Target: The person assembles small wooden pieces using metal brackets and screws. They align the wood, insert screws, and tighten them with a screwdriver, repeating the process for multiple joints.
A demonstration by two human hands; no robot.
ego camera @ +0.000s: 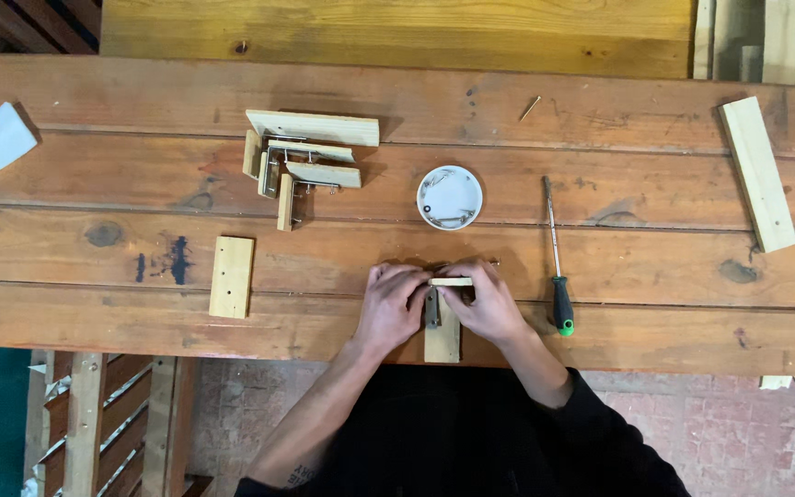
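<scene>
At the near edge of the table (94, 317), both hands meet over a small wooden block (443, 342) that lies flat, its near end reaching the table's edge. The left hand (391, 306) and the right hand (488, 304) each pinch an end of a thin wooden strip (451, 282) held crosswise at the block's far end, fingers closed on it. A dark metal bracket (432, 310) shows between the hands, lying on the block.

Just right of the right hand lies a screwdriver (555, 262) with a green and black handle, its shaft pointing away. To the left, well apart, a second block (232, 276) lies flat.

Farther back, a round white dish (450, 197) holds small screws. Left of it sits a cluster of assembled wooden pieces (310, 156) with metal brackets. At the far right lies a longer plank (757, 173), and a loose screw (530, 108) lies near the table's far edge.
</scene>
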